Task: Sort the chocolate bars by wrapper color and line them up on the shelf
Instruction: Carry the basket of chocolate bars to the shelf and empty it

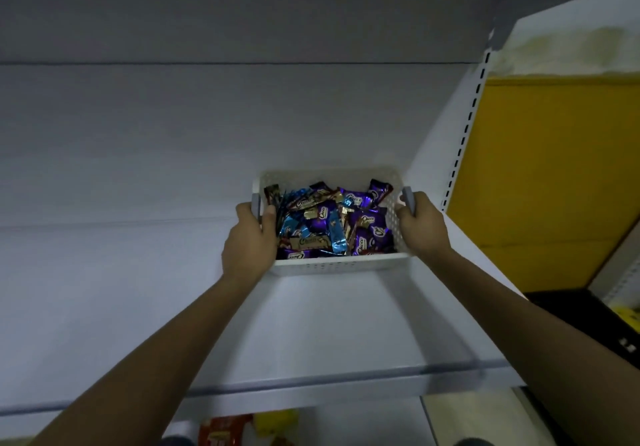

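Note:
A white perforated basket (337, 265) sits on the white shelf (121, 290), toward its right end. It is full of several chocolate bars (332, 224) in purple, blue and brown-gold wrappers, all mixed together. My left hand (247, 243) grips the basket's left rim at its grey handle (255, 205), fingers curled over the edge. My right hand (420, 224) grips the right rim at the other grey handle (408, 200). Both arms reach forward from the bottom of the view.
The shelf's front edge (311, 381) runs across the lower view. A white slotted upright (464, 134) bounds the shelf at the right, with a yellow panel (554, 175) beyond it. Red and yellow packets (242, 428) lie on a lower level.

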